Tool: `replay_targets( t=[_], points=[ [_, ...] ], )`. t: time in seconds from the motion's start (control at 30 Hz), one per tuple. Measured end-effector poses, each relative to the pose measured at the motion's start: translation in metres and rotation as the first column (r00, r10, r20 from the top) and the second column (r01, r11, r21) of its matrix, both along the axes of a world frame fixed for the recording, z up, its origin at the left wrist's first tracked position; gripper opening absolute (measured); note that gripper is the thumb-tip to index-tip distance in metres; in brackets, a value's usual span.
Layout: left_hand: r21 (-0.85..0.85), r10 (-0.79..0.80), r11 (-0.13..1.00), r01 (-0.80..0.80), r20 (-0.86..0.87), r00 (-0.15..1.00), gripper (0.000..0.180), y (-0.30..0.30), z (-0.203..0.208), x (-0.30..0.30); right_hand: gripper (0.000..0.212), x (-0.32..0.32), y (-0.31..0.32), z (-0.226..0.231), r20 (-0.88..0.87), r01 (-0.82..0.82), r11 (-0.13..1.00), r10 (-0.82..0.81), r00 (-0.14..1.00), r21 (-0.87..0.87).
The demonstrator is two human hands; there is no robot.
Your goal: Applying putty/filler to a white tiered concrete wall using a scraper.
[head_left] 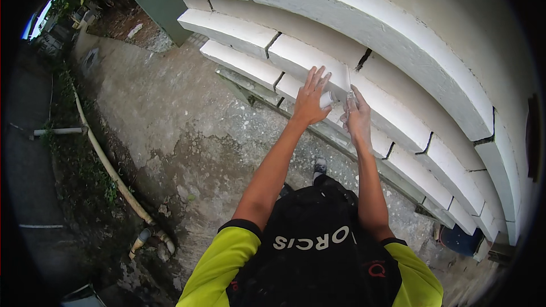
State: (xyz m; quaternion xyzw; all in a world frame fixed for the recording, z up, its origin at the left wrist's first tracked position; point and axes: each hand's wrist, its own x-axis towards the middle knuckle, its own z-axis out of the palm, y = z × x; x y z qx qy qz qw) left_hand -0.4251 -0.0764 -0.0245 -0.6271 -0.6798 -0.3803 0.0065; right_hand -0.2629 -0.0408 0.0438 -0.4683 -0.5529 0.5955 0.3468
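Note:
My left hand [310,102] reaches to the middle white ledge [307,59] of a curved wall, its dusty fingers stretched along the front face. A small white roll-shaped piece [326,99] is held between its thumb and fingers; its exact kind does not show. Just to the right, my right hand [358,116] is closed near the same ledge, fingers bent and coated in white dust. Something thin and greyish seems pinched at its fingertips, too small to make out. Above these fingertips, a fine upright line [348,75] crosses the ledge face.
More white ledges [369,14] curve above and below, with dark gaps between segments. Stained concrete ground [199,119] lies to the left, edged by a long pale pipe [108,165] and plants. A green panel [151,3] stands far left of the wall. A dark blue object [458,240] sits low right.

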Motion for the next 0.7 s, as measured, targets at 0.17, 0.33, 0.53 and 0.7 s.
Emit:
replay_targets(
  t=[0.17, 0.33, 0.53, 0.7],
  points=[
    [-0.126, 0.014, 0.992, 0.01, 0.19, 0.982, 0.078, -0.06, -0.02, 0.009, 0.048, 0.009, 0.013, -0.018, 0.557, -0.496, 0.592, 0.093, 0.825, 0.635],
    [-0.248, 0.173, 0.966, -0.071, 0.419, 0.891, 0.054, -0.133, -0.08, 0.041, 0.036, -0.066, 0.035, -0.005, 0.658, -0.591, 0.599, 0.137, 0.741, 0.541],
    [-0.327, 0.366, 0.923, -0.201, 0.591, 0.719, 0.037, -0.228, -0.125, 0.067, 0.029, -0.12, 0.054, 0.008, 0.728, -0.642, 0.584, 0.122, 0.675, 0.497],
    [-0.384, 0.5, 0.866, -0.321, 0.698, 0.513, 0.038, -0.259, -0.118, 0.086, 0.027, -0.16, 0.083, -0.013, 0.7, -0.606, 0.538, 0.04, 0.713, 0.587]
  ],
)
